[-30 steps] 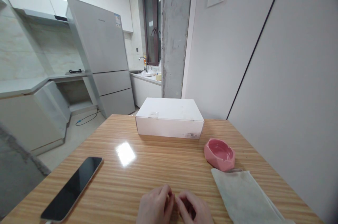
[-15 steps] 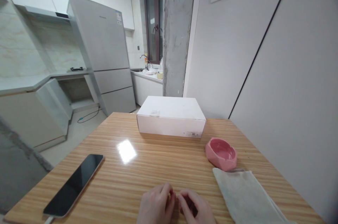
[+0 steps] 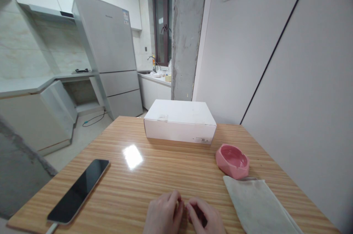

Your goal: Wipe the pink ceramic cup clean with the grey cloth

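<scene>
At the bottom middle of the head view, my left hand (image 3: 163, 212) and my right hand (image 3: 205, 215) are close together above the wooden table (image 3: 138, 197). Both hands are closed, with thumbs and fingers curled into a pinch and the fingertips almost meeting. Anything between the fingers is hidden or too small to name. To the right of my right hand lies a folded greyish cloth (image 3: 259, 204). A pink faceted ashtray (image 3: 233, 160) touches or nearly touches the cloth's far edge.
A white cardboard box (image 3: 180, 122) stands at the table's far side. On the left lies a black-screened phone (image 3: 79, 191) with a white cable (image 3: 52, 228) plugged in. A white wall (image 3: 303, 98) borders the right side. Beyond the table stands a grey fridge (image 3: 107, 43).
The whole view has shifted slightly, with the room and table things sliding a little to the right. My hands keep almost the same pinched pose and place.
</scene>
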The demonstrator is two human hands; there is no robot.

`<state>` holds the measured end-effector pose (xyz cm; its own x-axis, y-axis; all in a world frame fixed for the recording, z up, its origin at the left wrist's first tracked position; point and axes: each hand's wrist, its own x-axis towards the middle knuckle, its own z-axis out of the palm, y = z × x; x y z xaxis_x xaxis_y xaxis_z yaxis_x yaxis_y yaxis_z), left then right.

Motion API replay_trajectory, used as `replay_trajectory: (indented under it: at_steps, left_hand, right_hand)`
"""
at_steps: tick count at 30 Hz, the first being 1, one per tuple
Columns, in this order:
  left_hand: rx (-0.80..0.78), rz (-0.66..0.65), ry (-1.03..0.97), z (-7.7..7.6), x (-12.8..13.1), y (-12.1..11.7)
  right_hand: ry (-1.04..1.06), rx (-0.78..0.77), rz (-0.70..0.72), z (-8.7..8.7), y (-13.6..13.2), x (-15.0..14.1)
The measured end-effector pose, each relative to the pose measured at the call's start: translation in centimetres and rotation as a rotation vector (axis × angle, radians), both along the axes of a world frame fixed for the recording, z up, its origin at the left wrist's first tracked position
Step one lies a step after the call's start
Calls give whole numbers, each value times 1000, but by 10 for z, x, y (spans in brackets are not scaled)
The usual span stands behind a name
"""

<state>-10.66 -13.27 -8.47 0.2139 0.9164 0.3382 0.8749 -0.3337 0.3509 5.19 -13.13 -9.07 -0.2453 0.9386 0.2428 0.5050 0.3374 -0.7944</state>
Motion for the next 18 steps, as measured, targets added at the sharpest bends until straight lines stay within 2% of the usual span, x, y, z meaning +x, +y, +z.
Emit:
replay_trajectory:
  at_steps: [6, 10, 14, 18]
  left_hand:
    - [6, -10, 3, 1, -1, 0]
    - [18, -11, -1, 1, 0, 0]
    - [21, -13, -1, 2, 0, 0]
    - [27, -11, -1, 1, 1, 0]
  right_hand:
    - [41, 42, -75, 1, -2, -4]
    - [52, 30, -48, 0, -2, -5]
    - [83, 73, -105, -2, -2, -7]
    - [68, 60, -88, -2, -2, -6]
